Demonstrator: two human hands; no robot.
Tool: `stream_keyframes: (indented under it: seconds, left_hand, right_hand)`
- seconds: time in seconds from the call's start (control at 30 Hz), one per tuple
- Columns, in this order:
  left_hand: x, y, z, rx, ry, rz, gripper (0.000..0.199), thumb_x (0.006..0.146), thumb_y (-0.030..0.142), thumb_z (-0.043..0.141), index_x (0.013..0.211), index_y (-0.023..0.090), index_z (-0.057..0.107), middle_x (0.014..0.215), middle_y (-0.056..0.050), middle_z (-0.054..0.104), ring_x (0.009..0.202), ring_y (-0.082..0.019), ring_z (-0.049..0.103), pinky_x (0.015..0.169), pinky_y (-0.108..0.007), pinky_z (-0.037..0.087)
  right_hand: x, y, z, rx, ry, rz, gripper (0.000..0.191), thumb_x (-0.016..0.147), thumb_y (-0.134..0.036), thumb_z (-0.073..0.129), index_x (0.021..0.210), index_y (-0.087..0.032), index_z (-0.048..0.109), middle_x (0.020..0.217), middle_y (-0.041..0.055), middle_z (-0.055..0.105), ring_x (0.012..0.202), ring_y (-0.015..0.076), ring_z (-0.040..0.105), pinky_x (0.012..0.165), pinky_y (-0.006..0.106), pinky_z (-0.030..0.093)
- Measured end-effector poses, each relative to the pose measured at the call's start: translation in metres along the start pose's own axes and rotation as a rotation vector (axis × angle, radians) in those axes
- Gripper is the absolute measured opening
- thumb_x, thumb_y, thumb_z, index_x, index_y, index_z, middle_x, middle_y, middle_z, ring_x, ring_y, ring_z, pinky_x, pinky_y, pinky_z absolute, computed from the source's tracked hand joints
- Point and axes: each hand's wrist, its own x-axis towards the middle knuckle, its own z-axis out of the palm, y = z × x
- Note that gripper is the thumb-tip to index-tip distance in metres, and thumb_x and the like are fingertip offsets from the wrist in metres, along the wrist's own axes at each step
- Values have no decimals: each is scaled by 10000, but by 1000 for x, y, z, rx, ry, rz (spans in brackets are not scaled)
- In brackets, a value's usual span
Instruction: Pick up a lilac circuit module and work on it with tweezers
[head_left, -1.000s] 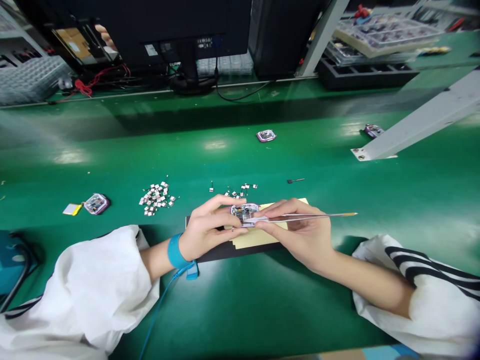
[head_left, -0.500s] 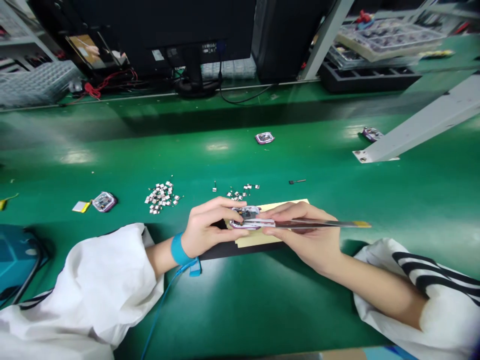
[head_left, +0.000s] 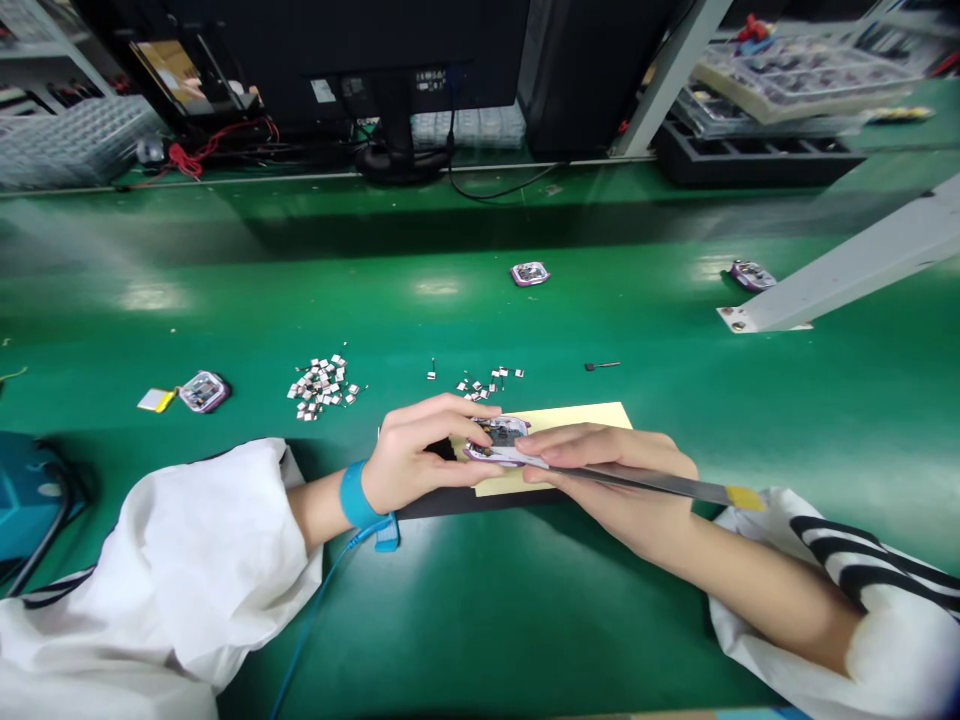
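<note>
My left hand (head_left: 420, 445), with a blue strap at the wrist, grips the left side of a small device with an open case and circuitry (head_left: 504, 436). My right hand (head_left: 615, 465) is closed on metal tweezers (head_left: 675, 484) with a yellow end pointing right. The front of the tweezers lies at the device's right side; their tips are too small to make out. Beneath the device are yellow paper (head_left: 600, 415) and a black mat (head_left: 450, 503), partly covered by my hands.
Small metallic parts lie in a pile (head_left: 322, 388) and a looser group (head_left: 487, 385). Similar devices sit at the left (head_left: 204, 392), behind (head_left: 529, 273) and right (head_left: 752, 275). A white metal post (head_left: 855, 255) slants at the right; a monitor (head_left: 337, 50) stands behind.
The yellow end of the tweezers has swung down and right, so they now slant more. My right fingers have shifted slightly at the device's edge. The view has moved a little.
</note>
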Motion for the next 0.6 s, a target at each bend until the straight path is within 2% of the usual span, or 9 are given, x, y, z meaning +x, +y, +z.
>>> stream_keyframes:
  seconds: [0.17,0.33,0.6]
  left_hand:
    - [0,1,1,1,-11,9,178,698,196,726,769,78,613,926,-146,646,845,-151,634,744,-196,518]
    - [1,2,1,-2,22,24,258,682,216,742,837,62,604,928,-166,646,850,-165,639,761,-216,531]
    - [2,2,1,24,24,61,258,698,242,732,823,56,604,915,-168,649,850,-148,639,777,-185,525]
  right_hand:
    - [1,-3,1,-9,2,-29,396,725,61,673,987,-233,643,969,9,653,859,171,638,799,274,557]
    - [2,-4,1,-5,-4,-39,363,731,59,667,974,-210,648,950,26,659,849,172,642,789,273,566]
    - [2,-5,1,-6,-3,-49,337,732,51,671,968,-188,653,921,51,664,829,188,647,757,288,573]
